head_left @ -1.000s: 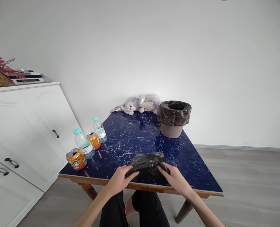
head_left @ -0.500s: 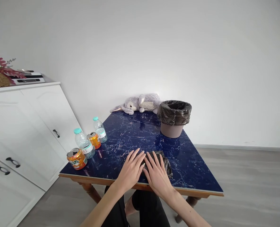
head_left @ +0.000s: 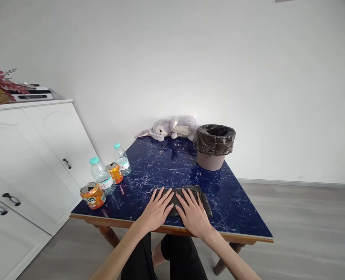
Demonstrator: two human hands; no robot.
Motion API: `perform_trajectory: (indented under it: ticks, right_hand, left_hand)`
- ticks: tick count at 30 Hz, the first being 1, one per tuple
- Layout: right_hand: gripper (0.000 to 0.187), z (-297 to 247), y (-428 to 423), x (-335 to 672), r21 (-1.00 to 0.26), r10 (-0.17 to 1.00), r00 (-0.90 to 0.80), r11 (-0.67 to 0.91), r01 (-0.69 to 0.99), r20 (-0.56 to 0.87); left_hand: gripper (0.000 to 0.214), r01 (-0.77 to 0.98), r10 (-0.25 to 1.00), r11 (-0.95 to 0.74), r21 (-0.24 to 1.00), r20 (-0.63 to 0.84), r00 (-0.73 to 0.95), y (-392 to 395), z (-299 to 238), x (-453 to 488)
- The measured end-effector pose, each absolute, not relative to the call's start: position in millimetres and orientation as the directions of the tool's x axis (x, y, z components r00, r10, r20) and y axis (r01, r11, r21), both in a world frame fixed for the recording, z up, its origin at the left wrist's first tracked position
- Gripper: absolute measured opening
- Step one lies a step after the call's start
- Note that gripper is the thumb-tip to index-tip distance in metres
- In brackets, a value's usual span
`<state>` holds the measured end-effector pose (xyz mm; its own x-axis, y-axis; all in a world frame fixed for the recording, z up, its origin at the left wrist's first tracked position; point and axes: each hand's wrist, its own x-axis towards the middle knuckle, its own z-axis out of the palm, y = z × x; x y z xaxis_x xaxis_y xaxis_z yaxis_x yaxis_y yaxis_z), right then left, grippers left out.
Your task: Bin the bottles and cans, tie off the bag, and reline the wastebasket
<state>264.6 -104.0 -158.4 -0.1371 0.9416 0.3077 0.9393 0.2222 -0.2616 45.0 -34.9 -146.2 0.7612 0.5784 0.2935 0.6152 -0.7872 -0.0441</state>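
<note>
Thin black plastic bag [head_left: 204, 197] lies near the front edge of the dark-blue marbled bench [head_left: 166, 163]. Left hand [head_left: 157, 208] and right hand [head_left: 194, 214] press flat on it, fingers splayed, gripping nothing. I'd say it's mostly flattened. The right end is wrinkled and not yet smooth.
</note>
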Motion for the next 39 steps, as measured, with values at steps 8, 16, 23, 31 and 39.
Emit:
perform_trajectory:
  ticks: [8,16,23,31,39]
  right_hand:
    - [0.055,-165,-100,273,-0.254,0.903,-0.142,0.260,0.931,0.405]
    - [0.055,-177,-86,328,-0.243,0.921,-0.066,0.170,0.955,0.383]
    - [0.057,-190,-63,415,-0.222,0.960,-0.008,0.074,0.972,0.281]
    - [0.060,-168,-62,448,-0.208,0.925,-0.020,0.107,0.972,0.380]
    - [0.065,14,-14,428,-0.220,0.725,0.086,0.092,0.971,0.684]
  left_hand:
    - [0.065,0.723,0.735,-0.663,0.192,0.348,0.582,-31,-140,27]
    - [0.058,0.753,0.793,-0.597,0.279,0.349,0.499,-27,-150,20]
    - [0.055,0.764,0.801,-0.584,0.276,0.350,0.485,-31,-147,23]
    - [0.050,0.760,0.772,-0.599,0.251,0.435,0.464,-37,-151,23]
    - [0.046,0.764,0.770,-0.589,0.262,0.470,0.432,-47,-152,22]
